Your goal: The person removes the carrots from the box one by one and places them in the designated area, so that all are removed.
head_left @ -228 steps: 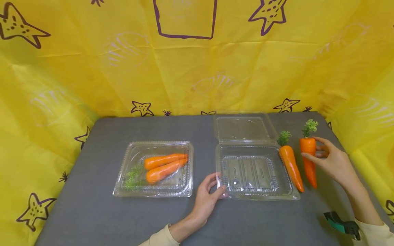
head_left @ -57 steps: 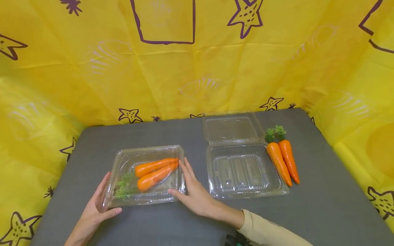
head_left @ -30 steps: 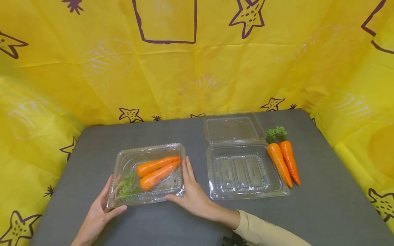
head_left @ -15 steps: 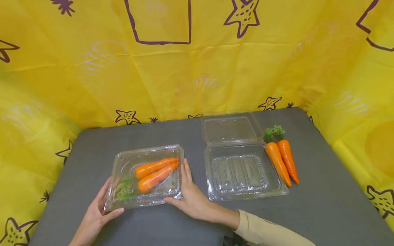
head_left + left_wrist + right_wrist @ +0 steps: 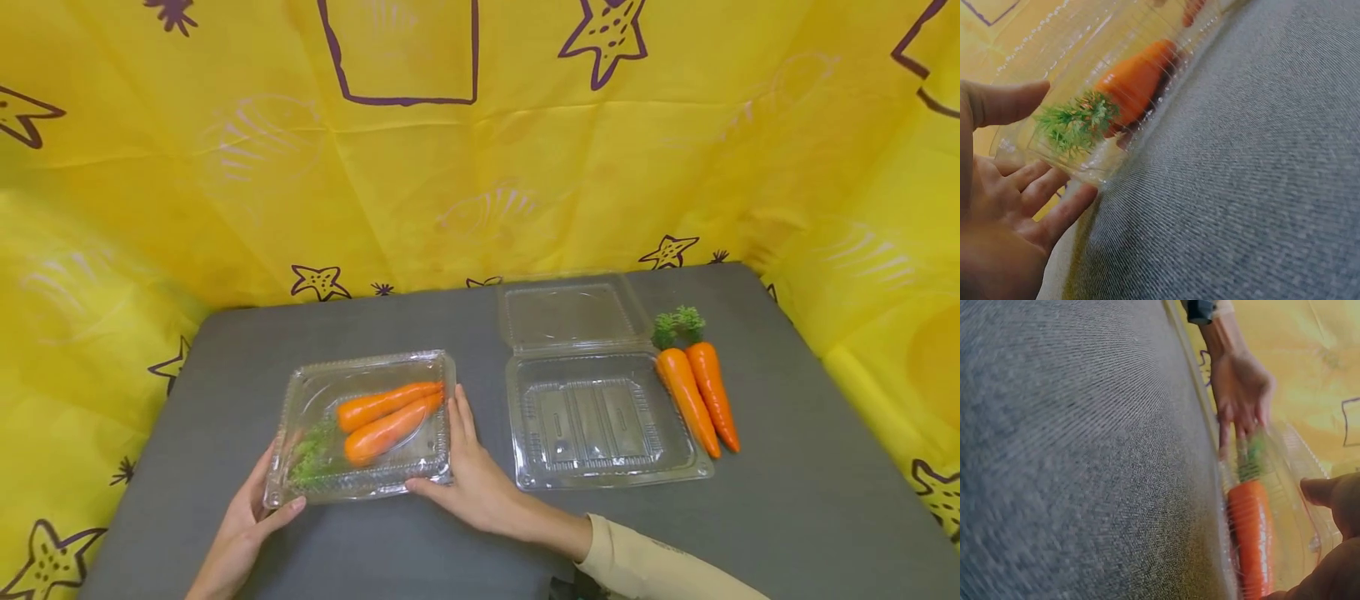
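Observation:
Two carrots with green tops lie inside a closed clear plastic container, slightly turned on the table. My left hand is at its front left corner, fingers fairly straight along the left side and thumb at the front edge. On the opposite end, my right hand lies with straight fingers along the right side, its thumb at the front edge. Through the plastic, the left wrist view shows one carrot and leafy green top. The right wrist view shows a carrot between both hands.
To the right stands a second clear container, its lid folded back and nothing inside. Two more carrots lie side by side against its right edge. A yellow patterned cloth hangs behind the grey table.
Earlier, my left hand touched the open container and my right held a carrot; that carrot now lies beside another. Both hands moved to the closed container, which has since shifted and turned slightly.

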The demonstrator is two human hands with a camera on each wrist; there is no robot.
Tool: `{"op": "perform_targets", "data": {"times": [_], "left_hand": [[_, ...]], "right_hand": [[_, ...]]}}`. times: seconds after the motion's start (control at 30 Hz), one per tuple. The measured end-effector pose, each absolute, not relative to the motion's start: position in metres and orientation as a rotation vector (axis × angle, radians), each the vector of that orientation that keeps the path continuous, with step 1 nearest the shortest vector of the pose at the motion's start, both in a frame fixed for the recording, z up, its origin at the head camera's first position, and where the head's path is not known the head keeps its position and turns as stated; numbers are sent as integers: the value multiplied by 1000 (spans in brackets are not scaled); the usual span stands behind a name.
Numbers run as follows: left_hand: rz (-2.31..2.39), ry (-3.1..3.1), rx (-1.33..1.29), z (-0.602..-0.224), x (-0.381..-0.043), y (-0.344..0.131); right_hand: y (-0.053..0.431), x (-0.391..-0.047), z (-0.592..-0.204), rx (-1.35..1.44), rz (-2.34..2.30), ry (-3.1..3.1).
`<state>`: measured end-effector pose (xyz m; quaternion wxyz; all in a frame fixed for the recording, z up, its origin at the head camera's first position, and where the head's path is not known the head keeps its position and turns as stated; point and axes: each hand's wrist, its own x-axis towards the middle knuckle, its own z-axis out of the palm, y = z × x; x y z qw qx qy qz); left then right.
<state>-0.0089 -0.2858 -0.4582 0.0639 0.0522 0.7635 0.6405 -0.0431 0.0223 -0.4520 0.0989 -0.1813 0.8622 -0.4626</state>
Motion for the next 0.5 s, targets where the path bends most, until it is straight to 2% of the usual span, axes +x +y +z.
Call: {"op": "perform_targets", "data": {"times": [0.5], "left_hand": [[2036, 2192, 293, -464, -12, -287]], "right_hand": [[24, -46, -450, -575, -1331, 2555]]}}
